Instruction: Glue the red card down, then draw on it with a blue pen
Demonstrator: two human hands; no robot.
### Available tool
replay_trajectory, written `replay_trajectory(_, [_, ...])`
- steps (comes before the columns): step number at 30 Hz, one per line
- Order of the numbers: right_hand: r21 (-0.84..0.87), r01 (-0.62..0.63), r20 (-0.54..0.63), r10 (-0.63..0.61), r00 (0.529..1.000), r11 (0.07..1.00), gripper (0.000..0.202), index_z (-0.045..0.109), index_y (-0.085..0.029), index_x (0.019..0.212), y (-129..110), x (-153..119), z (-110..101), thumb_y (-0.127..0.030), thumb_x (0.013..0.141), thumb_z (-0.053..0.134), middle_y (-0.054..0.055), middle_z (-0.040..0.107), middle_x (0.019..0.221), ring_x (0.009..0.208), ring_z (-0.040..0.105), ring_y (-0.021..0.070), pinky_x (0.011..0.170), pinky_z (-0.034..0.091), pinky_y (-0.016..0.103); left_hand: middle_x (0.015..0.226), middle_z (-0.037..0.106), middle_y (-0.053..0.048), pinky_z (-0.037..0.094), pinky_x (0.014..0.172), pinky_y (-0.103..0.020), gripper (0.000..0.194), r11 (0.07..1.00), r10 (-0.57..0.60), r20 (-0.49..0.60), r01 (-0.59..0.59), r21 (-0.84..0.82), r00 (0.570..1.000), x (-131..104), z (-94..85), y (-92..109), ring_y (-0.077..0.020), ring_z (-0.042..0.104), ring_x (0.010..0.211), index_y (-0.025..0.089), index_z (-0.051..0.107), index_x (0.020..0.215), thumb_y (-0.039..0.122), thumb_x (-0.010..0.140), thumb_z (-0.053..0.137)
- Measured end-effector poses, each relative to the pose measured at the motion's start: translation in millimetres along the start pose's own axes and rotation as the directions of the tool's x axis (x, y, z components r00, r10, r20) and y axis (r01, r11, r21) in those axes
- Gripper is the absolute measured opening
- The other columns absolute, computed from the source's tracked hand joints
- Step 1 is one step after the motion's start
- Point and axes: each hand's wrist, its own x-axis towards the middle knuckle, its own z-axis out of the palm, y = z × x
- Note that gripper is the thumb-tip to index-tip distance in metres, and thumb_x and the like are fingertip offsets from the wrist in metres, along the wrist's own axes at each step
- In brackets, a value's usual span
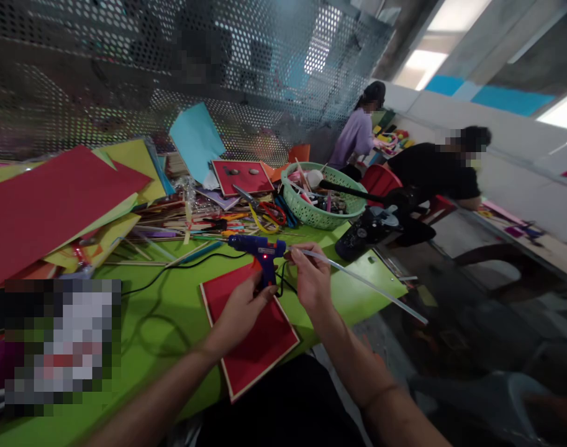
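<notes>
A blue glue gun [265, 249] with a lit red light is held by its handle in my left hand [246, 301], nozzle pointing left. My right hand [312, 276] pinches a long translucent glue stick [376, 288] close to the gun's rear end; the stick slopes down to the right. Whether its tip is inside the gun cannot be made out. Beneath the hands, a red board [258, 341] with a pale border lies on the green table [171, 385]. The gun's black cord [159, 273] runs left across the table.
Behind the gun are a green basket [320, 214] of supplies, scissors [253, 202], a small red panel [236, 183] and scattered sticks. Coloured paper [64, 205] piles at the left. A dark tumbler [358, 239] stands right. Two people sit further back.
</notes>
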Motion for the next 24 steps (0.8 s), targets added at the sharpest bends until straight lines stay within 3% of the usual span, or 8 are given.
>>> replay_trajectory(2, [-0.008,-0.011,0.046,0.012,0.999,1.000,0.017,0.072,-0.025,0.093,0,-1,-1,-0.036,0.082,0.079,0.000,0.070,0.091,0.084,0.064,0.0150,0.077,0.052,0.027,0.124,0.072,-0.009,0.050,0.103,-0.037,0.042,0.999,0.004,-0.005,-0.004,-0.048,1.000,1,0.9,0,-0.0245,0.065,0.114,0.017,0.063,0.125,0.043,0.093,0.059])
replay_trajectory(4, [-0.037,-0.064,0.168,0.069,0.983,0.997,0.024,0.072,-0.027,0.101,0,-2,-3,-0.040,0.081,0.080,0.002,0.073,0.103,0.094,0.066,0.0170,0.087,0.053,0.030,0.122,0.073,-0.010,0.051,0.102,-0.038,0.044,0.995,-0.007,-0.014,0.006,-0.096,1.000,0,2.5,1,-0.0241,0.066,0.110,0.016,0.064,0.127,0.042,0.091,0.062])
replay_trajectory(8, [-0.210,-0.250,0.448,0.320,0.835,0.945,0.040,0.075,-0.025,0.105,3,-4,-5,-0.051,0.075,0.084,0.004,0.076,0.100,0.094,0.069,0.0222,0.093,0.054,0.037,0.112,0.076,-0.009,0.053,0.098,-0.038,0.041,0.984,-0.007,0.027,0.012,-0.179,1.000,-4,6.9,5,-0.0233,0.068,0.101,0.016,0.066,0.122,0.042,0.090,0.063])
replay_trajectory(11, [-0.295,-0.272,0.473,0.387,0.792,0.916,0.041,0.078,-0.024,0.106,2,-4,-7,-0.055,0.080,0.078,0.005,0.078,0.104,0.100,0.070,0.0239,0.100,0.052,0.040,0.116,0.076,-0.009,0.053,0.098,-0.036,0.035,0.988,0.040,0.070,-0.029,-0.154,0.997,-6,8.4,6,-0.0229,0.069,0.103,0.017,0.068,0.120,0.038,0.092,0.061])
replay_trajectory(13, [-0.301,-0.267,0.472,0.386,0.793,0.916,0.037,0.079,-0.023,0.105,-1,-3,-9,-0.053,0.083,0.076,0.005,0.078,0.106,0.104,0.070,0.0242,0.102,0.051,0.040,0.115,0.076,-0.008,0.054,0.095,-0.035,0.032,0.997,0.063,0.090,-0.058,-0.056,0.994,-7,8.2,6,-0.0223,0.069,0.100,0.019,0.067,0.119,0.036,0.093,0.061])
replay_trajectory(16, [-0.272,-0.279,0.472,0.381,0.795,0.921,0.035,0.080,-0.022,0.102,-8,2,-13,-0.050,0.081,0.077,0.005,0.079,0.098,0.094,0.071,0.0236,0.091,0.056,0.038,0.103,0.077,-0.008,0.055,0.085,-0.035,0.036,0.964,0.017,0.103,-0.044,0.262,0.995,-9,8.1,5,-0.0230,0.070,0.088,0.018,0.066,0.122,0.038,0.092,0.062])
replay_trajectory(20, [-0.334,-0.245,0.447,0.382,0.809,0.910,0.036,0.079,-0.019,0.100,-13,14,-20,-0.049,0.080,0.076,0.003,0.073,0.072,0.067,0.065,0.0191,0.068,0.053,0.033,0.122,0.072,-0.015,0.053,0.096,-0.042,0.046,0.735,0.061,0.170,-0.160,0.659,0.984,-14,9.5,6,-0.0295,0.068,0.109,0.014,0.059,0.136,0.033,0.095,0.058])
replay_trajectory(24, [-0.474,-0.220,0.433,0.444,0.784,0.852,0.028,0.075,-0.018,0.074,-10,25,-24,-0.045,0.074,0.080,-0.002,0.059,0.054,0.052,0.050,0.0129,0.054,0.041,0.028,0.140,0.065,-0.017,0.045,0.109,-0.050,0.044,0.531,0.119,0.295,-0.312,0.788,0.948,-18,10.1,4,-0.0328,0.059,0.127,0.013,0.060,0.137,0.026,0.096,0.052])
